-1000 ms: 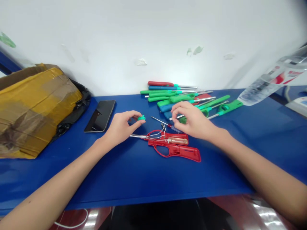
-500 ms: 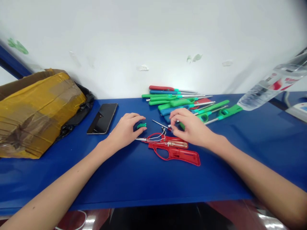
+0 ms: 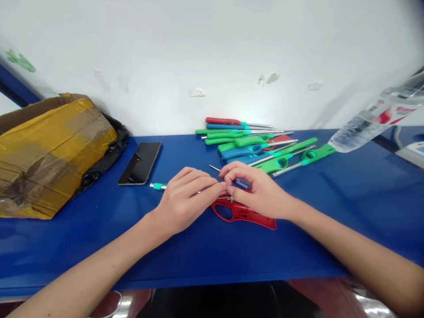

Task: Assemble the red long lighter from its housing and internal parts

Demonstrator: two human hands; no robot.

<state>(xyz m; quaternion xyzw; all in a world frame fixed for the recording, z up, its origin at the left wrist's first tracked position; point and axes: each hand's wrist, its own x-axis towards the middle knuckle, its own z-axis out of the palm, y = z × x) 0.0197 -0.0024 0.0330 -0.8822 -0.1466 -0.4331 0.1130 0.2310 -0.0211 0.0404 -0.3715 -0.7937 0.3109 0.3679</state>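
My left hand (image 3: pixel 187 198) reaches across an opened red lighter, its fingers closed together at the tips. My right hand (image 3: pixel 253 187) meets it there in a pinch; whatever lies between the fingertips is too small and covered to make out. Below them shows a red casing half (image 3: pixel 247 215) with a trigger loop, lying on the table. A bit of thin wire (image 3: pixel 230 198) shows under the fingertips. To the left, the lighter's metal nozzle with a green collar (image 3: pixel 158 186) sticks out past my left hand. A thin metal rod (image 3: pixel 214 168) and a dark-blue translucent piece (image 3: pixel 243 183) lie by my right hand.
Behind my hands lies a pile of green, blue and red long lighters (image 3: pixel 251 141). A black phone (image 3: pixel 141 163) rests at left, beside a taped cardboard box (image 3: pixel 49 159) and black plastic. A water bottle (image 3: pixel 367 119) is at right. The blue table (image 3: pixel 198 260) meets a white wall.
My left hand has moved right over the red lighter, and my right hand has come down and left to meet it. The small green part is now mostly hidden behind my left hand.
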